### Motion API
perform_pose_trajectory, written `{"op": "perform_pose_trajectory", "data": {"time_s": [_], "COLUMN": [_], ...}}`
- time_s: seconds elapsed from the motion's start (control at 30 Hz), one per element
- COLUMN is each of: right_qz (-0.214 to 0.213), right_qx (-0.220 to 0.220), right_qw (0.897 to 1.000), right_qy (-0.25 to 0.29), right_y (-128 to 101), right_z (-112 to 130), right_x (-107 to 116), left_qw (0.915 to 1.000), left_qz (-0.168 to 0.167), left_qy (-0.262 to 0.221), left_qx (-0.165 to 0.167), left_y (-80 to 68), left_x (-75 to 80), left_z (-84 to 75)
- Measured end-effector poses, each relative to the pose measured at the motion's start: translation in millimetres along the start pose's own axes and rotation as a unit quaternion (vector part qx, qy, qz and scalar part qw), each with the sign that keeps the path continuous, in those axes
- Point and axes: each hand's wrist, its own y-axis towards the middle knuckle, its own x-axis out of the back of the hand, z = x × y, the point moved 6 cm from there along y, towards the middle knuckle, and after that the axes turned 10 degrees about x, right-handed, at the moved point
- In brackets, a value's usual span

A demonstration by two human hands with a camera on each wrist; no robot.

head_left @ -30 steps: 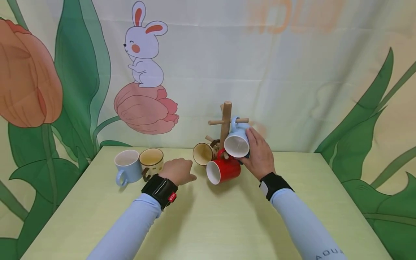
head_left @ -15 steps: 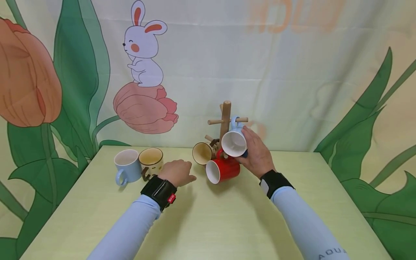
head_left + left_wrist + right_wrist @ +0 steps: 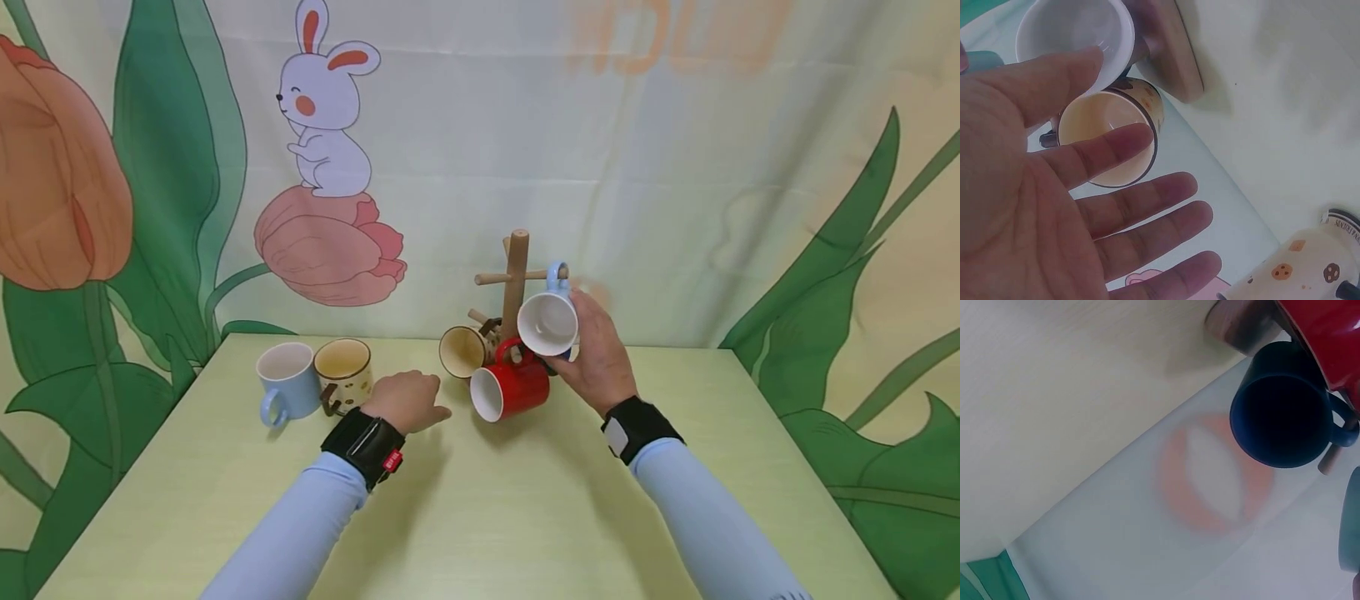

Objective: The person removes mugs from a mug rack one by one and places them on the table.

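In the head view my right hand [image 3: 596,354] grips a light blue mug [image 3: 570,304] by its side, its white mouth facing me. The mug's handle overlaps the end of an upper peg on the wooden mug tree [image 3: 517,275]. At the right wrist view's edge, part of this light blue mug [image 3: 1350,525] shows. My left hand [image 3: 405,400] hovers over the table beside a cream patterned mug [image 3: 345,387]; the left wrist view shows its fingers [image 3: 1141,200] stretched out, holding nothing.
On the tree's lower pegs hang a red mug [image 3: 521,387], a cream mug [image 3: 461,352] and a dark blue mug [image 3: 1282,406]. Another light blue mug [image 3: 292,392] stands upright at the table's left. A printed cloth [image 3: 660,183] hangs behind the table.
My right hand first draws the light blue mug slightly left, then carries it right along the peg, so its handle sits at the peg's end. The left hand stays nearly still.
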Motion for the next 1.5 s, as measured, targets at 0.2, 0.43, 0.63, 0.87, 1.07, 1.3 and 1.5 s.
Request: {"op": "perform_pose_trajectory", "data": {"time_s": [0.2,0.43,0.63,0.87,1.07,1.3,1.5], "right_qz": [-0.030,-0.084,-0.121,-0.091,-0.038,0.025,0.079], "right_qx": [-0.075,-0.150,-0.208,-0.286,-0.319,-0.338,-0.336], "right_qw": [0.997,0.984,0.967,0.937,0.920,0.902,0.886], "right_qy": [0.019,0.041,0.088,0.177,0.224,0.268,0.309], "right_y": [-8,-24,-40,-63,-80,-93,-95], "right_z": [0,6,11,14,18,23,28], "right_x": [11,23,31,29,24,15,11], "left_qw": [0.9998,0.9992,0.9991,0.9984,0.9966,0.9945,0.9895], "left_qz": [-0.001,-0.016,-0.015,-0.018,-0.036,-0.056,-0.083], "left_qy": [-0.017,-0.036,-0.039,-0.053,-0.072,-0.081,-0.100], "left_qx": [-0.008,-0.007,-0.005,-0.005,-0.018,-0.036,-0.063], "left_y": [-2.7,-4.0,-4.9,-8.4,-15.8,-20.3,-23.7], "left_x": [-3.9,-3.4,-4.4,-4.3,-7.2,-9.6,-4.8], "left_z": [-3.6,0.3,1.3,-2.8,-4.6,-10.7,-22.5]}}
